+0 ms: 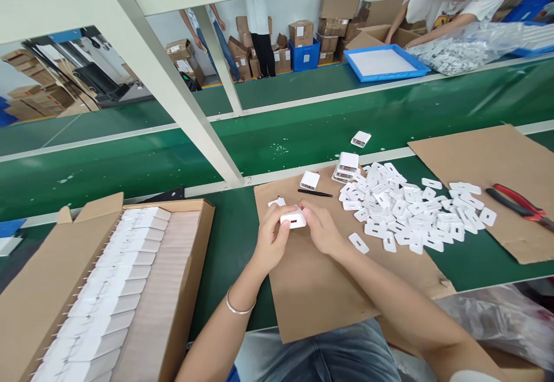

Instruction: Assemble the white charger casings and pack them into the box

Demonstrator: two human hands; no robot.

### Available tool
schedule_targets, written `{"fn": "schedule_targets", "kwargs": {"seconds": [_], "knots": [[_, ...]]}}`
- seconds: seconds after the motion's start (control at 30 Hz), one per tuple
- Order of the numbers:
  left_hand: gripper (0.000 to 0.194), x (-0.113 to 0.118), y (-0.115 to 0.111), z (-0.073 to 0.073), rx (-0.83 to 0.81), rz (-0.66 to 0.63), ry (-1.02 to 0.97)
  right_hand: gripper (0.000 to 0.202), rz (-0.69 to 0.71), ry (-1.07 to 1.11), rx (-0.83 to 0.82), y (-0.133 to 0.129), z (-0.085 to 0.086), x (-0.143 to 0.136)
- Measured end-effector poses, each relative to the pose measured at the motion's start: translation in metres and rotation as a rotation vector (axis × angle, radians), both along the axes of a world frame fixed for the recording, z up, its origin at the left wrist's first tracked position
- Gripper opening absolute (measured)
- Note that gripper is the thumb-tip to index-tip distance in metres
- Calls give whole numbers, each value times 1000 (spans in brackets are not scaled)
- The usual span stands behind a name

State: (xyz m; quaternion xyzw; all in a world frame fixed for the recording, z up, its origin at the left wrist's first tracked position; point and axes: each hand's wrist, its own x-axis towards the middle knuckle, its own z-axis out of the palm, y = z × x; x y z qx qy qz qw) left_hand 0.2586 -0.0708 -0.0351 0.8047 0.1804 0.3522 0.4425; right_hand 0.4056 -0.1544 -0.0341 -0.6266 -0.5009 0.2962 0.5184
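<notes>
A white USB charger (294, 219), its slotted end facing me, is held up over a brown cardboard sheet (311, 289). My left hand (270, 235) is closed around its left side, thumb on the lower edge. The fingers of my right hand (321, 226) are bent and pinch its right side. Just behind my left hand another white charger (276, 202) shows in part. Beyond lie a charger with an open end (310, 180), black tweezers (315, 193) and a small stack of chargers (347, 163). Right of my hands spreads a pile of white slotted end plates (402, 206).
On the left, a carton (201, 255) holds rows of white chargers (116, 278). Red-handled pliers (519, 202) rest on another cardboard sheet (485, 168) at right. One charger (360, 138) sits on the green conveyor (277, 134). Across it a person handles a box near a blue tray (387, 62).
</notes>
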Motion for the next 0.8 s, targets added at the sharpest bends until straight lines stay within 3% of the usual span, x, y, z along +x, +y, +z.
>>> {"fn": "schedule_targets", "kwargs": {"seconds": [0.3, 0.57, 0.8], "knots": [[33, 0, -1, 4, -102, -32, -89, 37, -16, 14, 39, 3, 1, 1], [36, 1, 7, 2, -289, -115, -36, 46, -55, 62, -60, 5, -5, 1], [35, 1, 6, 4, -183, -79, -76, 37, -2, 40, -6, 6, -3, 1]]}}
